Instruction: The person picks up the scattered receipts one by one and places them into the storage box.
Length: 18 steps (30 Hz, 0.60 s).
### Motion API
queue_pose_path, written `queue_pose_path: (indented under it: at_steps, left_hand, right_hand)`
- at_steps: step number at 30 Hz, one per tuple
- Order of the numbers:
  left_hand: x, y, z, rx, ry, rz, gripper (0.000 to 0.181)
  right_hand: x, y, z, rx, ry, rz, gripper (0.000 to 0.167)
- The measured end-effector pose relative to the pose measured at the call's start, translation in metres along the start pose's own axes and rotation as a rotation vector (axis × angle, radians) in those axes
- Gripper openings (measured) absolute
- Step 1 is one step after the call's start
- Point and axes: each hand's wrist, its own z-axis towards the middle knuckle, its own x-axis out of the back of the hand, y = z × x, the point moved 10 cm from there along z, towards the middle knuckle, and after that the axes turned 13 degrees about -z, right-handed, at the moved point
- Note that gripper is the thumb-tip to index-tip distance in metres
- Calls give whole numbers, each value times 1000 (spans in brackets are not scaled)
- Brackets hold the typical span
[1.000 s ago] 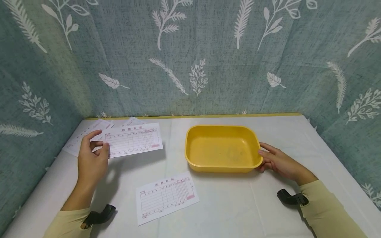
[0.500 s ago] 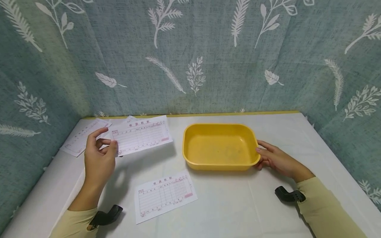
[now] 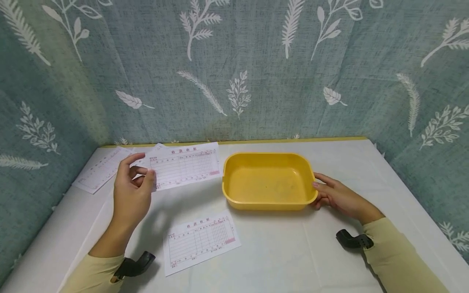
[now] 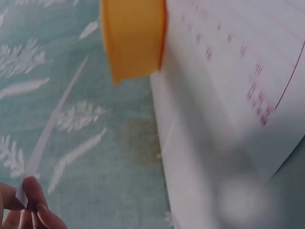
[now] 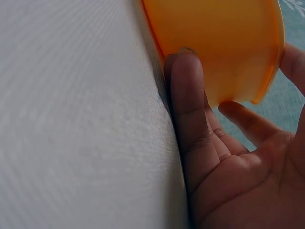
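In the head view my left hand [image 3: 132, 195] pinches a printed receipt slip [image 3: 187, 165] by its left end, between thumb and fingers. The slip is held above the table, its right end close to the left side of a yellow plastic tray [image 3: 269, 205]. Seen edge-on in the left wrist view, the receipt slip [image 4: 50, 126] looks like a thin strip. At the tray's right end my right hand [image 3: 340, 198] holds the rim and outer wall, thumb at the rim and fingers lower down. A second receipt slip [image 3: 200, 242] lies flat on the table in front.
More receipt slips [image 3: 99, 171] lie overlapped at the table's back left, partly hidden by the left hand and its slip. A white cloth covers the table [image 3: 286, 256]. Leaf-patterned fabric [image 3: 205, 101] stands behind and at both sides.
My left hand has carried its receipt slip to the right, up close to the tray. My right hand stays at the tray's right end. The whole head view has shifted slightly.
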Motion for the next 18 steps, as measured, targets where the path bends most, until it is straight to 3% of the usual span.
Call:
queue_pose_path:
  at_steps: [6,18]
  left_hand:
    - [-20,5,-2,-12,-89,40,47]
    - [-51,8,-3,15,-154,-58,46]
  right_hand:
    - [1,1,2,6,-3,-4,68]
    - [1,1,2,-7,-8,-10,69]
